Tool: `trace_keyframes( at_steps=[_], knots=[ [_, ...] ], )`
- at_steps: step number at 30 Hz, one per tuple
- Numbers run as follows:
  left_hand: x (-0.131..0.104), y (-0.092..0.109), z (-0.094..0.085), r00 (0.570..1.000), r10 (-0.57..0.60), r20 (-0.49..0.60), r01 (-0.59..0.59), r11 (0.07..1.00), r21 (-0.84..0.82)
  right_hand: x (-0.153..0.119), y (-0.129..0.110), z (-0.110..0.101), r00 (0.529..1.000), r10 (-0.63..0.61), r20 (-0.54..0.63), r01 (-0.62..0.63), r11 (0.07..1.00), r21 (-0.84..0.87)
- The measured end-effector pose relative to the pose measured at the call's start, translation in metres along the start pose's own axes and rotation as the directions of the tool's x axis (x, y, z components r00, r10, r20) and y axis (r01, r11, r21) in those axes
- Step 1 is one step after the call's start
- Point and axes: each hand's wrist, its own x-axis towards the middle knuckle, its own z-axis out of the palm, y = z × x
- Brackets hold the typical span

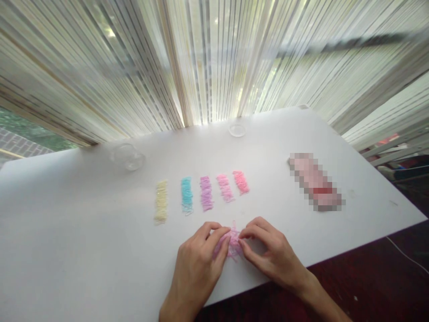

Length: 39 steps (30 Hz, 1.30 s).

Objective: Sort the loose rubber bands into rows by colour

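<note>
A loose pile of small, thin, lilac-pink pieces, looped like little clips or pins [233, 249], lies near the table's front edge between my hands. My left hand [201, 250] curls around the pile's left side, thumb and forefinger pinching at its pieces. From the right, my right hand [268, 246] pinches at the pile too, thumb and fingertips close together; the exact piece there is too small to make out. Beyond the hands, similar pieces lie in neat rows: yellow [161, 202], blue [187, 195], purple [206, 193], light pink [225, 188] and deeper pink [241, 182].
A clear plastic container [127, 156] stands at the back left, and a clear round lid [237, 130] lies at the back. On the right is a blurred-out pink object [315, 181]. Striped sheer curtains [214, 58] hang behind the white table [83, 250].
</note>
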Motion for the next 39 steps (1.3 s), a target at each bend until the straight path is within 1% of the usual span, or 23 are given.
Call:
trace_keyframes(
  at_steps=[3,8,11,15,17,19,22,25,28,32,34,37,39],
  knots=[
    [-0.001,0.001,0.004,1.0,-0.018,-0.015,0.019,0.999,0.032,0.007,0.002,-0.008,1.0,0.002,-0.029,-0.003,1.0,-0.01],
    [0.001,0.006,0.009,1.0,0.012,-0.022,-0.01,0.999,0.05,0.03,0.01,-0.025,0.998,-0.002,-0.066,-0.004,0.997,-0.082],
    [0.001,0.007,0.01,1.0,0.017,-0.025,-0.016,0.999,0.042,0.043,0.015,-0.031,0.996,0.069,-0.053,-0.073,0.994,-0.084],
    [-0.001,0.005,0.01,1.0,-0.005,-0.01,0.005,0.999,0.053,0.053,0.021,-0.031,0.98,0.2,-0.017,-0.201,0.979,-0.031],
    [-0.002,0.003,0.009,1.0,-0.01,-0.015,0.011,0.998,0.059,0.056,0.023,-0.029,0.976,0.217,-0.005,-0.217,0.976,-0.024],
    [-0.002,0.002,0.009,0.999,-0.005,-0.032,0.007,0.998,0.059,0.058,0.025,-0.027,0.978,0.209,-0.008,-0.209,0.977,-0.04],
    [-0.002,0.001,0.008,0.999,0.003,-0.048,0.0,0.998,0.057,0.059,0.027,-0.026,0.989,0.145,-0.026,-0.147,0.983,-0.107],
    [-0.001,0.0,0.007,0.999,0.004,-0.05,-0.001,0.999,0.05,0.059,0.031,-0.03,0.999,0.004,-0.043,-0.014,0.97,-0.242],
    [-0.001,-0.001,0.006,0.999,0.006,-0.05,-0.004,0.999,0.041,0.057,0.033,-0.036,0.993,-0.115,-0.024,0.1,0.937,-0.334],
    [-0.001,-0.002,0.005,0.999,0.012,-0.045,-0.01,0.999,0.036,0.057,0.032,-0.037,0.982,-0.187,0.021,0.182,0.916,-0.359],
    [0.0,-0.004,0.005,0.999,0.018,-0.044,-0.017,0.999,0.037,0.06,0.03,-0.033,0.974,-0.223,0.05,0.225,0.897,-0.38],
    [0.0,-0.006,0.005,0.998,0.025,-0.054,-0.023,0.999,0.038,0.069,0.029,-0.026,0.954,-0.284,0.1,0.298,0.844,-0.447],
    [-0.001,-0.007,0.004,0.998,0.027,-0.061,-0.025,0.999,0.038,0.074,0.03,-0.021,0.945,-0.304,0.117,0.322,0.814,-0.484]
  ],
)
